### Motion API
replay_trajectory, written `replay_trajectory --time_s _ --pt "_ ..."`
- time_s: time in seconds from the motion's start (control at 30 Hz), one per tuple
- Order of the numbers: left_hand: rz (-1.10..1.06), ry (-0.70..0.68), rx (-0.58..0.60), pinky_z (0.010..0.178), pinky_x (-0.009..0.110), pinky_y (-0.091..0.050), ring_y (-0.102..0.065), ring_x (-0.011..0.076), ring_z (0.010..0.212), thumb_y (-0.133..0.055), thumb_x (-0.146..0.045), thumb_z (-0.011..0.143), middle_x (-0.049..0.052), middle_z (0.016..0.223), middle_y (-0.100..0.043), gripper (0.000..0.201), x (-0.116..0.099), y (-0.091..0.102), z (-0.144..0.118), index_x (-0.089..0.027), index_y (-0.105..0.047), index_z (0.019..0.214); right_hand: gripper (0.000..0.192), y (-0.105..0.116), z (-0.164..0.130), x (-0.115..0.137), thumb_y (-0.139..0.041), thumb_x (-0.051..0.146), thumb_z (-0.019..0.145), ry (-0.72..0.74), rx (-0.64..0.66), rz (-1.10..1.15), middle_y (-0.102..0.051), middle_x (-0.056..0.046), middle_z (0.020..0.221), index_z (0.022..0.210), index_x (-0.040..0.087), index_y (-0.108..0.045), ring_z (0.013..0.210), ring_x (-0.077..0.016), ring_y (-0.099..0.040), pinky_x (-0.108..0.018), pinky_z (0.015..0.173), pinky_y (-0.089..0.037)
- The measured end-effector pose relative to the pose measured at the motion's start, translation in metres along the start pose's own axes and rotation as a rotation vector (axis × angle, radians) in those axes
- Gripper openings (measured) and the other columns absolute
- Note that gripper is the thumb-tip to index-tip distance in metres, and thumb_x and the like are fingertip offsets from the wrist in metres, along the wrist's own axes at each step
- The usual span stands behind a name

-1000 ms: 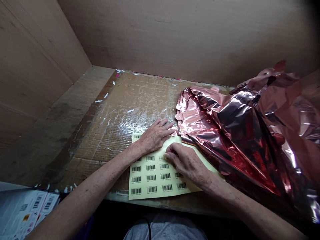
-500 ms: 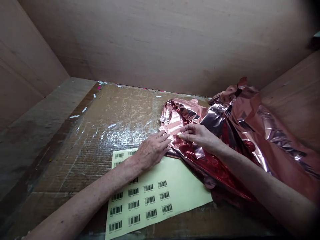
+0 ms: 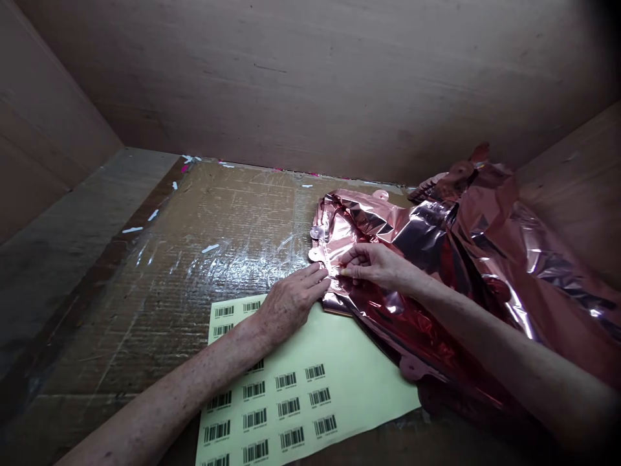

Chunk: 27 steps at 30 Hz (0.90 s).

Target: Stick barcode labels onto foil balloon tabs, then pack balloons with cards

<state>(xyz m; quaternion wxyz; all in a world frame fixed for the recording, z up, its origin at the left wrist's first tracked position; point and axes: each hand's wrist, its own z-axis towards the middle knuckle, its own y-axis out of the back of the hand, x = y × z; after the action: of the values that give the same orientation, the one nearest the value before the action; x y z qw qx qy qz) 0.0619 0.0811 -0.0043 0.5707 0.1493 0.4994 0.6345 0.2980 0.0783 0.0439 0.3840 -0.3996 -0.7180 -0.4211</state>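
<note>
label pinched in right hand [image 3: 371, 265] is best pressed flat onto foil balloon [image 3: 436, 259] edge, held taut under flat, open left hand [image 3: 288, 301], clear of sticker sheet [image 3: 310, 369].

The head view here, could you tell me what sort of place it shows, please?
Probably a packing or labelling bench walled in by plywood: a barcode label sheet lies on a taped cardboard worktop beside rose-gold foil balloons.

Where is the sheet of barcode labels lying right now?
In the head view the barcode label sheet lies low and centre on the taped cardboard surface, under the left hand, its right edge tucked beneath the pink foil.
</note>
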Motion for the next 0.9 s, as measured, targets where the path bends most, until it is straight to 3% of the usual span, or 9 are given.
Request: replay_trajectory --time_s 0.17,0.27,0.37,0.47,0.6,0.7,0.77,0.83,0.9 --pt "0.028 0.018 0.042 0.103 0.041 -0.052 -0.057 0.0237 0.12 -0.039 0.002 0.087 0.015 0.126 -0.061 0.044 -0.006 0.002 0.003 -0.011 -0.052 0.127 0.021 -0.004 0.002 0.002 -0.071 0.037 0.084 0.038 -0.065 -0.288 -0.071 -0.003 0.074 0.09 0.017 -0.065 0.066 -0.0154 -0.067 -0.027 0.06 -0.052" --pt "0.068 0.053 0.151 0.095 0.041 -0.054 -0.056 0.0253 0.113 -0.043 0.002 0.08 0.015 0.124 -0.059 0.045 -0.01 0.006 0.007 -0.012 -0.055 0.121 0.014 -0.016 -0.008 0.014 -0.072 0.031 0.085 0.066 -0.275 -0.761 -0.07 -0.005 0.082 0.089 0.018 -0.067 0.071 -0.0178 -0.066 -0.027 0.057 -0.046" --pt "0.075 0.069 0.174 0.09 0.038 -0.054 -0.057 0.0238 0.108 -0.043 0.003 0.082 0.014 0.119 -0.06 0.04 -0.007 0.009 0.01 -0.013 -0.058 0.115 0.019 -0.035 -0.026 0.019 -0.066 0.034 0.092 0.192 -0.458 -1.121 -0.068 -0.01 0.102 0.103 0.018 -0.066 0.083 -0.0215 -0.065 -0.027 0.057 -0.04" --pt "0.022 0.068 0.173 0.084 0.032 -0.054 -0.061 0.0197 0.098 -0.04 0.003 0.087 0.01 0.108 -0.065 0.033 0.0 0.011 0.013 -0.014 -0.061 0.106 0.027 -0.055 -0.041 0.012 -0.056 0.04 0.098 0.362 -0.407 -1.152 -0.066 -0.011 0.104 0.113 0.018 -0.063 0.085 -0.0218 -0.062 -0.029 0.062 -0.041" --pt "0.011 0.156 0.14 0.073 0.031 -0.051 -0.063 0.0194 0.081 -0.048 -0.004 0.089 0.006 0.087 -0.068 0.02 0.005 0.015 0.023 -0.014 -0.064 0.094 0.025 -0.072 -0.042 0.004 -0.061 0.036 0.095 0.379 -0.384 -1.323 -0.066 -0.012 0.093 0.105 0.013 -0.064 0.078 -0.0233 -0.058 -0.032 0.062 -0.039" --pt "-0.007 0.373 0.075 0.071 0.033 -0.05 -0.065 0.0217 0.079 -0.045 -0.014 0.095 0.008 0.085 -0.07 0.023 0.003 0.022 0.029 -0.015 -0.066 0.104 0.021 -0.073 -0.039 0.005 -0.061 0.031 0.095 0.422 -0.356 -1.421 -0.065 -0.011 0.087 0.098 0.011 -0.066 0.075 -0.0228 -0.057 -0.034 0.061 -0.038" --pt "-0.096 0.539 0.101 0.066 0.033 -0.049 -0.066 0.0224 0.075 -0.048 -0.025 0.096 0.007 0.081 -0.07 0.024 0.001 0.027 0.031 -0.015 -0.068 0.104 0.02 -0.071 -0.039 0.008 -0.058 0.03 0.097 0.46 -0.334 -1.421 -0.065 -0.011 0.087 0.097 0.012 -0.066 0.076 -0.023 -0.057 -0.034 0.062 -0.039" --pt "-0.254 0.652 0.144 0.062 0.031 -0.048 -0.066 0.0215 0.071 -0.057 -0.027 0.09 0.006 0.077 -0.07 0.021 0.0 0.031 0.032 -0.015 -0.069 0.102 0.022 -0.069 -0.041 0.009 -0.056 0.031 0.097 0.48 -0.318 -1.394 -0.065 -0.011 0.089 0.102 0.012 -0.066 0.078 -0.0233 -0.058 -0.034 0.063 -0.04" --pt "-0.436 0.733 0.11 0.059 0.028 -0.048 -0.066 0.0194 0.068 -0.064 -0.024 0.083 0.004 0.077 -0.07 0.024 0.001 0.032 0.033 -0.014 -0.069 0.105 0.026 -0.068 -0.042 0.008 -0.056 0.03 0.097 0.49 -0.328 -1.363 -0.066 -0.012 0.092 0.112 0.011 -0.064 0.079 -0.0235 -0.059 -0.033 0.064 -0.04"
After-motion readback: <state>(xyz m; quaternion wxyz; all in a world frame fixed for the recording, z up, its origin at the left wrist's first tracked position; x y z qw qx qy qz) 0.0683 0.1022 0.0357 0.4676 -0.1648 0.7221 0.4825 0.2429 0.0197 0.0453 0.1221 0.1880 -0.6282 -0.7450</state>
